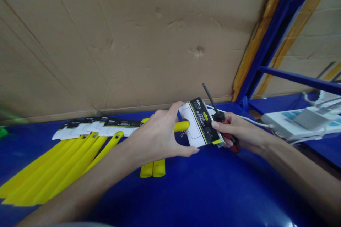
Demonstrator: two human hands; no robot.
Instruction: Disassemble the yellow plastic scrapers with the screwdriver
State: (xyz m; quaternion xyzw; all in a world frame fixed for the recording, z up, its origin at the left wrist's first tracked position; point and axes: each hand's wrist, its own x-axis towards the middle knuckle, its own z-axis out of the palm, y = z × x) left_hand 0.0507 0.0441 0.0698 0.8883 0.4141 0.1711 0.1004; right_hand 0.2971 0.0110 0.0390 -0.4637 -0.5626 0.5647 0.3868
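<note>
A white and black header card (197, 122) with printed text hangs between my hands, on the rounded end of a yellow handle (182, 125). My left hand (161, 133) is round that handle, with forefinger and thumb at the card's upper and lower edges; its other fingers are hidden. My right hand (234, 131) grips a screwdriver (231, 136) with a red and black handle, its dark shaft pointing up and left. The right thumb presses on the card's right edge.
Several yellow handles (57, 170) with cards lie fanned at left on the blue table (186, 191). Two yellow tube ends (152, 169) show below my left wrist. At right are a white power strip (287, 124) and a blue frame post (266, 39). Cardboard (149, 42) stands behind.
</note>
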